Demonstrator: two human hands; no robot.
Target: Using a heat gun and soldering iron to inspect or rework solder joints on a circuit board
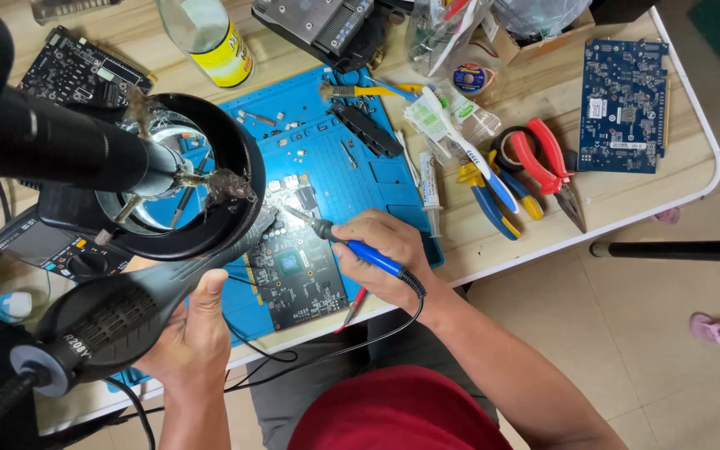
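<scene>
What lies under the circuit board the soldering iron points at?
The circuit board lies flat on a blue work mat on the wooden table. The hot-air gun in the left hand covers its left edge; anything beneath stays hidden.

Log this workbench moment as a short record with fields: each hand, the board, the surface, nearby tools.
left hand: left hand grips the handle of a black hot air gun, its nozzle toward the board
right hand: right hand holds a blue-handled soldering iron, tip over the board
board: dark circuit board lies flat on the mat
surface: blue work mat on a pale wooden table
nearby tools: red pliers, blue and yellow pliers, syringe, round magnifier lamp
</scene>
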